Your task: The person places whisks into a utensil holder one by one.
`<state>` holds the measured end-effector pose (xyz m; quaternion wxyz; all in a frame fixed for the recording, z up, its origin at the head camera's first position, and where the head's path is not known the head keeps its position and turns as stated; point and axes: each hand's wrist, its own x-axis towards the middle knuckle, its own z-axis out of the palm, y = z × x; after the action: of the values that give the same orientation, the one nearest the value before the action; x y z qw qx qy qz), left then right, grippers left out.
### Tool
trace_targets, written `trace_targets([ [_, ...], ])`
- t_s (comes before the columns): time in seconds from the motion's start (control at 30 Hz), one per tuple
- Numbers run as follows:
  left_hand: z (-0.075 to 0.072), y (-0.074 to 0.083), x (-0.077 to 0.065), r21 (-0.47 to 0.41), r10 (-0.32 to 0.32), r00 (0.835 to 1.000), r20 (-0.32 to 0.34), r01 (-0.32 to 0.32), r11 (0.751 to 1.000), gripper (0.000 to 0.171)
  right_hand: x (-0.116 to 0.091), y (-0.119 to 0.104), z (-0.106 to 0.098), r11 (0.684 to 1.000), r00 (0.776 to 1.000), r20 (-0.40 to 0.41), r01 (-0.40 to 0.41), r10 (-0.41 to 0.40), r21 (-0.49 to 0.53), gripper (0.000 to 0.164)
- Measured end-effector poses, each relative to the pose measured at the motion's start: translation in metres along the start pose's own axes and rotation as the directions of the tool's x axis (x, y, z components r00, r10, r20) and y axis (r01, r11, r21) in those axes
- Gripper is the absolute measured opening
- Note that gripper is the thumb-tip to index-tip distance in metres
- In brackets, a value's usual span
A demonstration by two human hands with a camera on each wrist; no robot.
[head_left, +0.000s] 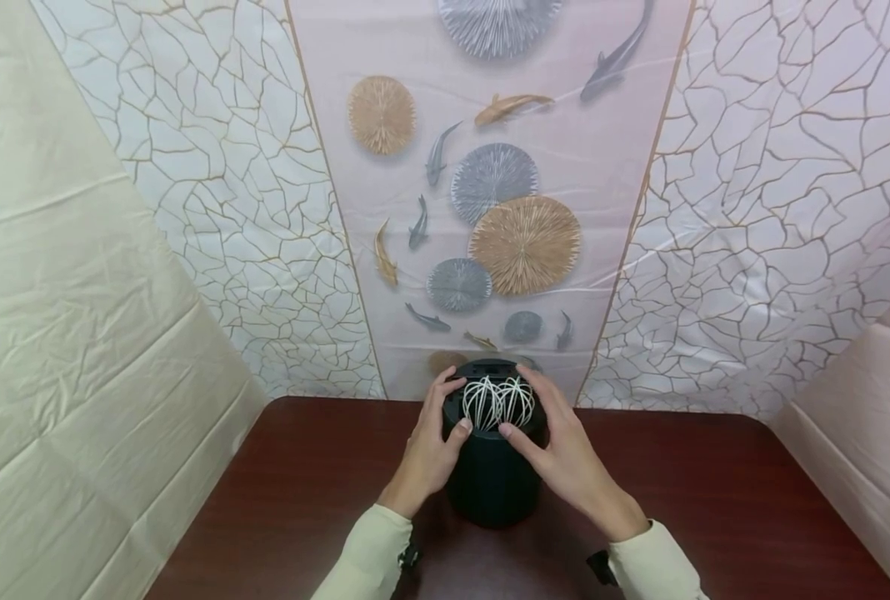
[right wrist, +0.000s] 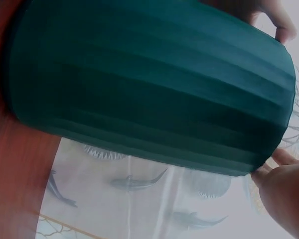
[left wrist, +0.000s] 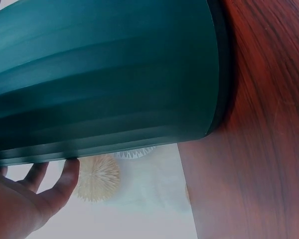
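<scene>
A dark green ribbed utensil holder stands upright on the table. Two white wire whisk heads, a left one and a right one, show side by side at its open top. My left hand grips the holder's upper left side, thumb at the near rim and fingers round behind. On the opposite side, my right hand holds the rim likewise, its thumb tip in front of the right whisk head. In the left wrist view, fingers lie against the holder's ribbed wall. The whisks' lower parts are hidden inside.
The reddish-brown wooden table ends at a back edge just behind the holder. A patterned wall cloth with fish and round motifs hangs there. Pale cloth panels rise at the left and right.
</scene>
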<state>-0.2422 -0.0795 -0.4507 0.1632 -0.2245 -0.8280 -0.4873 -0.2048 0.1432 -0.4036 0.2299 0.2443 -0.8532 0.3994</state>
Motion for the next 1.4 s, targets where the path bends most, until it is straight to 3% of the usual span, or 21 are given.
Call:
trace_targets([
  [0.23,0.002,0.001,0.003,0.002,-0.005,1.000,-0.010,0.005,1.000,0.056,0.003,0.018,-0.015,0.999,0.999,0.038,-0.034,0.033,0.035,0.069],
  [0.47,0.003,0.002,0.002,0.002,-0.001,1.000,-0.008,0.001,1.000,0.055,-0.001,0.033,-0.009,0.990,0.984,0.115,-0.137,0.138,-0.009,0.071],
  [0.87,0.000,0.001,-0.003,0.012,-0.017,0.999,-0.039,0.018,1.000,0.054,-0.007,0.040,0.009,0.984,0.989,0.071,-0.134,0.127,0.113,0.064],
  [1.1,0.002,0.001,0.003,0.019,0.008,0.999,-0.040,-0.008,1.000,0.056,-0.007,0.046,0.012,0.984,0.990,0.039,-0.137,0.133,0.113,0.062],
  [1.23,-0.001,0.005,0.001,0.089,-0.005,0.999,-0.049,0.009,0.996,0.061,-0.008,0.046,0.009,0.985,0.987,0.047,-0.155,0.152,0.070,0.067],
  [1.4,-0.010,0.021,-0.016,0.206,-0.057,0.996,-0.073,0.072,0.976,0.063,-0.020,0.042,0.000,0.972,0.971,0.053,-0.230,0.233,-0.052,0.070],
])
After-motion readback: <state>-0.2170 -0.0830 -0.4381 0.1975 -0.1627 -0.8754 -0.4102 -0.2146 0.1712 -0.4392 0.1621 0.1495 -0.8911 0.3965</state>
